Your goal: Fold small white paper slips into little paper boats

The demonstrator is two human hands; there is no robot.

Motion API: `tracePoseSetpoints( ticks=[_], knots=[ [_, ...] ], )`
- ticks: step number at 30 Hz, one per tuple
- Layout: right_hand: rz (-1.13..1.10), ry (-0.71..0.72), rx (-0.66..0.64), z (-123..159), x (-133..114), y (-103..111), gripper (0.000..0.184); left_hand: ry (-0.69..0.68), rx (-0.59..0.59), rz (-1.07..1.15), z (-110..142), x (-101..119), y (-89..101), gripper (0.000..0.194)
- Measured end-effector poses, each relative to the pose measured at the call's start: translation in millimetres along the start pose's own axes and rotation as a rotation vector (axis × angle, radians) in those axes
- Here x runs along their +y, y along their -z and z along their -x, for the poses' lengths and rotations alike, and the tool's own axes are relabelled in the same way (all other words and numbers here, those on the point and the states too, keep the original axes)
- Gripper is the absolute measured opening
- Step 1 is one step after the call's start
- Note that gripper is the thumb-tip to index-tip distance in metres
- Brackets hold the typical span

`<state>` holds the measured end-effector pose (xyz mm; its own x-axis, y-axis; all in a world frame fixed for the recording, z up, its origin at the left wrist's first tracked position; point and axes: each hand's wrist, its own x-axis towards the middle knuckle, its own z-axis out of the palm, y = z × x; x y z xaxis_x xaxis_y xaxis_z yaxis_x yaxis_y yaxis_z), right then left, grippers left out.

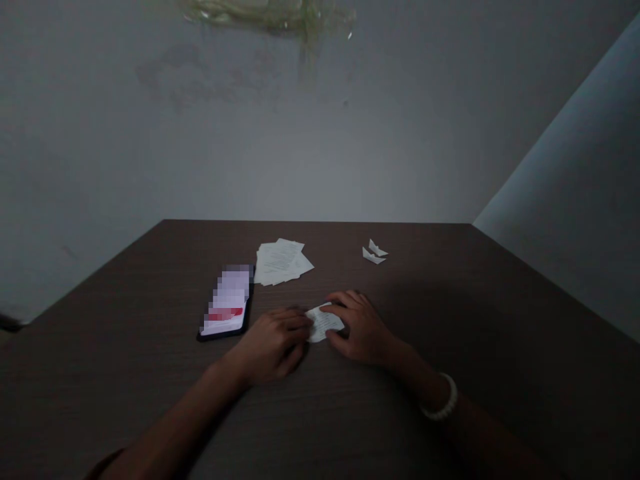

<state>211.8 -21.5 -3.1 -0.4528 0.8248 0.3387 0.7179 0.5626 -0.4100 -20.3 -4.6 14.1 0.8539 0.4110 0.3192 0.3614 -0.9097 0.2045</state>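
A small printed sheet of paper (323, 325) lies on the dark table (320, 430), between the two hands. The left hand (277, 340) has its fingers together at the sheet's left edge; whether they grip it, I cannot tell. The right hand (361, 328) touches the right side, thumb and forefinger apart; a pale bracelet (453, 397) circles that wrist. Left of the left hand lies a phone (227, 300), its screen lit. Farther off, a loose pile of printed sheets (280, 262) sits left of two white folded paper boats (374, 257), near the wall (320, 160).
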Motion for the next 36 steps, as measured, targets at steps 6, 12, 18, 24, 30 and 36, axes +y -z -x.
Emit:
tracePoseSetpoints(
  ticks=[6,12,18,24,30,36],
  knots=[
    [0.002,-0.001,0.005,-0.3,-0.2,-0.9,0.044,-0.002,0.004,0.000,0.1,1.2,0.4,0.023],
    [0.005,0.000,-0.001,-0.5,-1.8,-1.0,0.043,0.000,0.001,-0.001,0.5,0.9,-0.4,0.023],
    [0.001,-0.007,-0.003,-0.4,-1.8,-0.6,0.043,0.008,-0.007,0.007,-0.4,1.8,0.7,0.023],
    [-0.002,-0.010,-0.002,-0.9,-1.9,-1.0,0.044,0.006,0.002,0.014,-1.0,1.9,0.9,0.022],
    [0.016,-0.040,-0.015,-0.7,-3.8,-0.3,0.043,0.014,0.020,0.017,0.3,1.3,-0.2,0.023],
    [0.042,-0.066,0.016,0.1,-7.5,-2.4,0.042,0.011,0.023,0.032,-1.0,0.8,0.9,0.022]
  ],
)
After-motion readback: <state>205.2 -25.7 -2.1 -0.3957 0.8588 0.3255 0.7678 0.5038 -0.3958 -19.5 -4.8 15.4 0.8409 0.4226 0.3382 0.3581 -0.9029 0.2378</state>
